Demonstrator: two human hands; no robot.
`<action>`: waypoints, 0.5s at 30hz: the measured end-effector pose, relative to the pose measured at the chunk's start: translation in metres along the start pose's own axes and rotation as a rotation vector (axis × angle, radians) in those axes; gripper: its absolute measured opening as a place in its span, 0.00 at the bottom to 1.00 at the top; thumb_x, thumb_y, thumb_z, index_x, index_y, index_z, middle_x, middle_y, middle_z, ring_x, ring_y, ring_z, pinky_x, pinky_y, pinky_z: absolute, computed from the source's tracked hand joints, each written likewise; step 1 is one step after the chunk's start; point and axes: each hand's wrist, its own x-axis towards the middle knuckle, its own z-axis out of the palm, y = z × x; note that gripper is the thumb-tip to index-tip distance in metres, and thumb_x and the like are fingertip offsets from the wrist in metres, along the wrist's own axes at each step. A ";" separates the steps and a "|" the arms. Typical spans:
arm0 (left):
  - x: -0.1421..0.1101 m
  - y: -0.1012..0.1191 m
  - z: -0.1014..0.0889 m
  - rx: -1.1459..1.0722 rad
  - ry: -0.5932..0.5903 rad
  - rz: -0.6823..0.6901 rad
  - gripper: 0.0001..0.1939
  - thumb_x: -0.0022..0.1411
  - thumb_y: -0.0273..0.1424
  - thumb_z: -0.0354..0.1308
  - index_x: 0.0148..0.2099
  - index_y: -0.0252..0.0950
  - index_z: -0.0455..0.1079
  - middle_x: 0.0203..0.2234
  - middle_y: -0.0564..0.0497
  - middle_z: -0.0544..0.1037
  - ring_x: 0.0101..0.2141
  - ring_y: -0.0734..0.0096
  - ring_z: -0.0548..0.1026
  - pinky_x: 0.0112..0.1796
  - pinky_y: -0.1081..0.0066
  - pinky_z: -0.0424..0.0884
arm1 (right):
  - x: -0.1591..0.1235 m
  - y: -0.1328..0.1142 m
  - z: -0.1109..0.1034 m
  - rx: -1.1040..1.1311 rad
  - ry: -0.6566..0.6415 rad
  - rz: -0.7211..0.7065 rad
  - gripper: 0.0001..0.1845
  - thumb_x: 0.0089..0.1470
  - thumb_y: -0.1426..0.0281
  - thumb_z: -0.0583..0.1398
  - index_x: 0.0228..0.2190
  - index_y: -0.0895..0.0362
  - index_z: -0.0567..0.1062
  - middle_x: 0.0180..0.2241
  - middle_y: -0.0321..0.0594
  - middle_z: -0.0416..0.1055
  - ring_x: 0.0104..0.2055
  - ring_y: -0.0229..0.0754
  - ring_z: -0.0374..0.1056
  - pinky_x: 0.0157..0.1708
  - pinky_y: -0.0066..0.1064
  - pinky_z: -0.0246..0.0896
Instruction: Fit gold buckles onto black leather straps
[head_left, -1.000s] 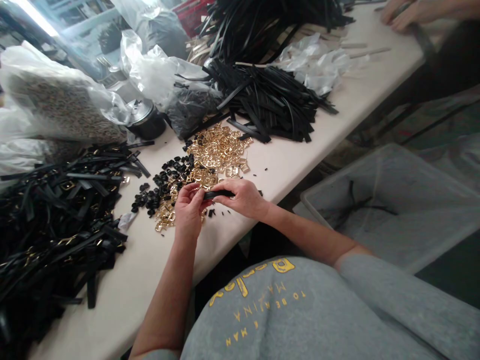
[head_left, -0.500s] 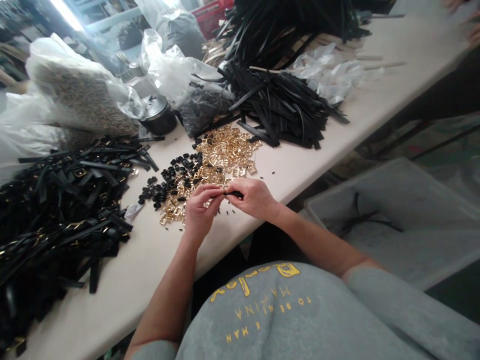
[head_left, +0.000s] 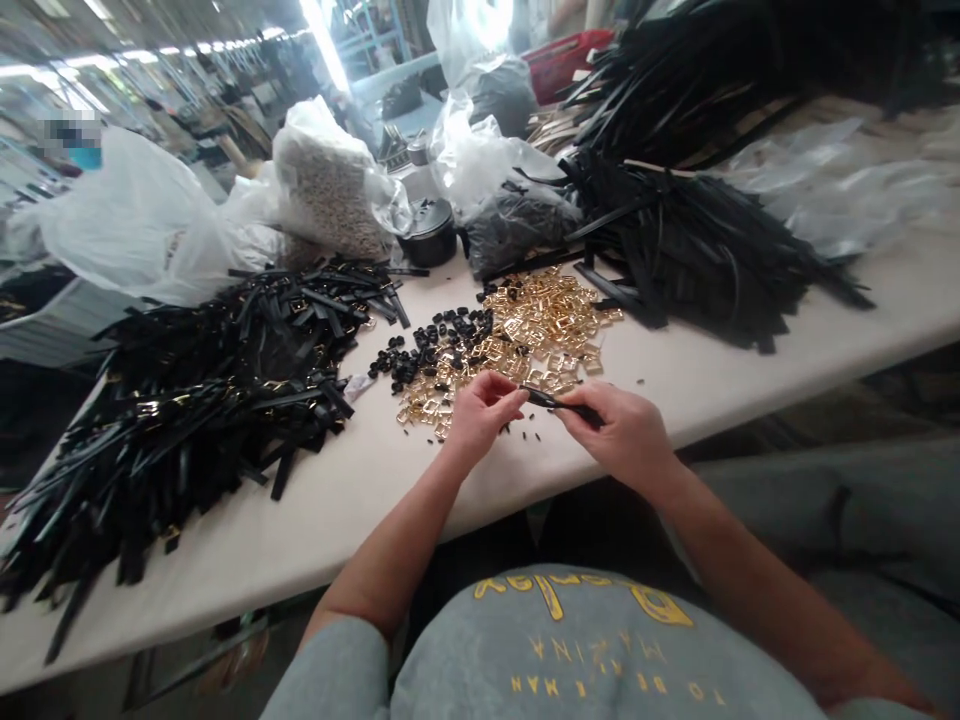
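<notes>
Your left hand (head_left: 484,415) pinches one end of a black strap (head_left: 541,398) | your right hand (head_left: 634,435) grips it farther along | the strap spans the gap above the bench (head_left: 397,495), near gold buckles (head_left: 559,318) and black loops (head_left: 442,340) | heaped black strips (head_left: 225,400) lie left

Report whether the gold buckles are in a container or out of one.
Out: the gold buckles lie in a loose heap directly on the pale tabletop, beside small black pieces, with no container around them.
</notes>
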 end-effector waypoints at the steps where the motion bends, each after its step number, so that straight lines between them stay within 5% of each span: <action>1: 0.001 0.000 0.000 -0.015 0.011 -0.008 0.23 0.43 0.47 0.73 0.33 0.37 0.70 0.24 0.55 0.76 0.22 0.75 0.74 0.26 0.73 0.72 | 0.000 0.000 0.001 -0.001 0.002 -0.005 0.07 0.58 0.69 0.59 0.30 0.55 0.77 0.25 0.37 0.74 0.26 0.38 0.69 0.28 0.30 0.58; 15: -0.005 0.004 -0.002 -0.091 -0.143 -0.115 0.22 0.46 0.49 0.71 0.28 0.34 0.72 0.22 0.50 0.78 0.22 0.76 0.73 0.26 0.75 0.66 | -0.001 -0.003 0.020 0.043 0.061 -0.070 0.08 0.61 0.66 0.62 0.41 0.55 0.76 0.36 0.41 0.79 0.36 0.42 0.75 0.37 0.31 0.66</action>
